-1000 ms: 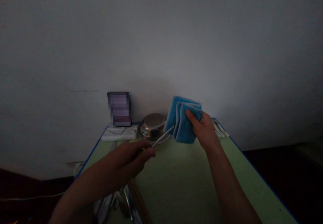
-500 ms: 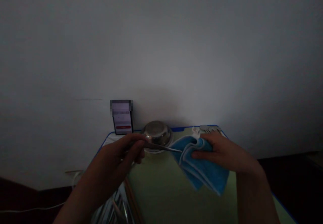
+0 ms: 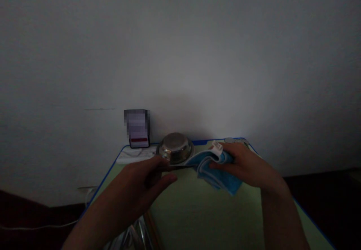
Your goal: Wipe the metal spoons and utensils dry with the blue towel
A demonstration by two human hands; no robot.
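My left hand [image 3: 146, 176] holds one end of a thin metal utensil [image 3: 182, 167] against its fingers; the thumb hangs a little apart below. The utensil lies nearly level, and I cannot make out its kind. Its far end disappears into the folds of a blue cloth [image 3: 218, 173] with a pale edge and a white label. My right hand [image 3: 239, 161] is closed on this cloth, thumb in front and fingers mostly hidden behind. Just behind the utensil, an upturned metal bowl [image 3: 175, 147] stands at the back of the table.
A lit phone [image 3: 139, 129] leans on the wall at the back left, beside a white packet [image 3: 132, 154]. Several shiny utensils [image 3: 135, 235] lie at the near left of the green, blue-edged table [image 3: 203, 216]. More pale cutlery [image 3: 235, 140] shows behind my right hand.
My right hand came down and rightward with the cloth, then rose slightly as the cloth bunched around the utensil. The utensil turned from slanted to nearly level. My left thumb has moved off it.
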